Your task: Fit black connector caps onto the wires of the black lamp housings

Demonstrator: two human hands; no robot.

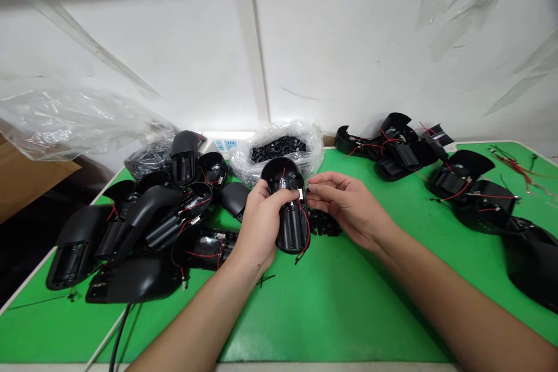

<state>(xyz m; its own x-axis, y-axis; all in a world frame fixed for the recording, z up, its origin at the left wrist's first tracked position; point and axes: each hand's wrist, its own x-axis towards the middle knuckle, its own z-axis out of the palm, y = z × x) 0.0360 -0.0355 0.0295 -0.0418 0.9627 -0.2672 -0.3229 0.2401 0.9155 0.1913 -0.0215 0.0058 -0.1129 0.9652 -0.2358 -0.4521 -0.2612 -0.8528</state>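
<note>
A black plastic housing [292, 232] with a battery compartment and red and black wires is gripped in my left hand [264, 215]. My left thumb presses on it near a small white part [300, 192]. At the housing's right edge is my right hand [344, 203], its thumb and fingertips pinched together; whatever they hold is too small to make out. Below the right fingers, a pile of small black parts [325, 223] lies on the green table mat [340, 302], partly hidden by the hand and the housing.
Several black housings with wires are heaped at left [143, 232]. More housings [405, 151] lie at the back right and along the right side. A clear plastic bag [244, 163] of small black parts stands near the wall. Loose red wires [514, 165] lie far right; a black cable [120, 337] runs at front left.
</note>
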